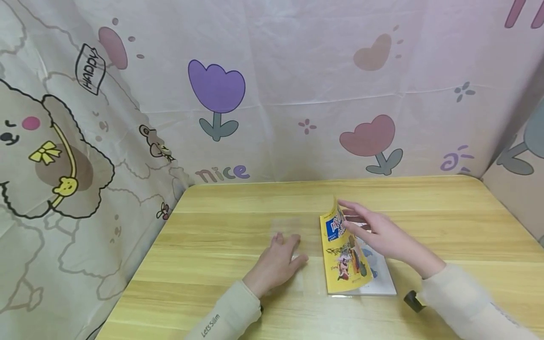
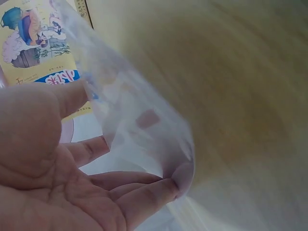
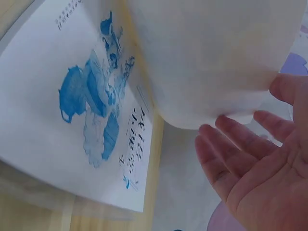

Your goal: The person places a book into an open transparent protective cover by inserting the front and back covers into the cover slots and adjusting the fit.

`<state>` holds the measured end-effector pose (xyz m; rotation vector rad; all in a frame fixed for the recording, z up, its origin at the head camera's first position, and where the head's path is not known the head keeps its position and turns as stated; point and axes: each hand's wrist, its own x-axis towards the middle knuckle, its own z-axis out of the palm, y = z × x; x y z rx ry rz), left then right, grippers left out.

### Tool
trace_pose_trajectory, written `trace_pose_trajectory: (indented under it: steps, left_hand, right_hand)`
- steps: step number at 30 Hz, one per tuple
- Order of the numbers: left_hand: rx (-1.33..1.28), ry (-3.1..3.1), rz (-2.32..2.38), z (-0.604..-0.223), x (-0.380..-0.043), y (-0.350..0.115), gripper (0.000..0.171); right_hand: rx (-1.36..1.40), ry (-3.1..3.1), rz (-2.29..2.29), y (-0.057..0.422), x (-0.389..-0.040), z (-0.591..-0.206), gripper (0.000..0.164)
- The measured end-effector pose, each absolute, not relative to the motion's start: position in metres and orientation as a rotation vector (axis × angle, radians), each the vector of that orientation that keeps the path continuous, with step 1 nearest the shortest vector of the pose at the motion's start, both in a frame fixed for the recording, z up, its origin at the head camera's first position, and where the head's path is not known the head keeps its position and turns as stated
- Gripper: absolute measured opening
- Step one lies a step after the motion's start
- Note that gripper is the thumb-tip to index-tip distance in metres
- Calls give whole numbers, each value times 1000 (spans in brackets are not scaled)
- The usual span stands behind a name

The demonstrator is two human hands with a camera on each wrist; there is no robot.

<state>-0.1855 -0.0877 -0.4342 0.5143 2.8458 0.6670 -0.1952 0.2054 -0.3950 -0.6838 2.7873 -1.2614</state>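
A yellow paperback book (image 1: 346,255) lies on the table with its front cover raised, baring a white title page (image 3: 103,110) with a blue drawing. My right hand (image 1: 384,233) holds the lifted cover near its top edge. In the right wrist view, the thumb and fingertips meet the edge of the cover's pale inner side (image 3: 211,57). My left hand (image 1: 274,264) is left of the book, its fingers spread against a clear plastic film (image 2: 139,115). That film extends toward the book, and part of it shows under the book's lower edge.
The wooden table (image 1: 221,226) carries the book and film. Behind it and at the sides hangs a printed cloth (image 1: 289,61) with flowers and cartoon animals. A small dark object (image 1: 413,301) is beside the right sleeve cuff.
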Motion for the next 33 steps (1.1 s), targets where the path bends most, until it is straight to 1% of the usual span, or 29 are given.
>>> trace_pose_trajectory:
  steps: [8, 17, 23, 29, 33]
  left_hand:
    - [521, 2848, 648, -433, -186, -89, 64]
    - [517, 2835, 702, -433, -187, -89, 61]
    - [520, 2824, 700, -432, -188, -90, 60]
    - [508, 2809, 720, -433, -188, -92, 61]
    - [512, 2805, 723, -433, -188, -94, 61]
  right_hand:
    - [-703, 2834, -1153, 192, -197, -403, 61]
    - [-721, 2858, -1048, 178, -195, -413, 56]
    - [-680, 2865, -1000, 167, -197, -421, 54]
    - [-607, 2895, -902, 159, -200, -428, 57]
    - [-597, 2911, -855, 155, -199, -428, 54]
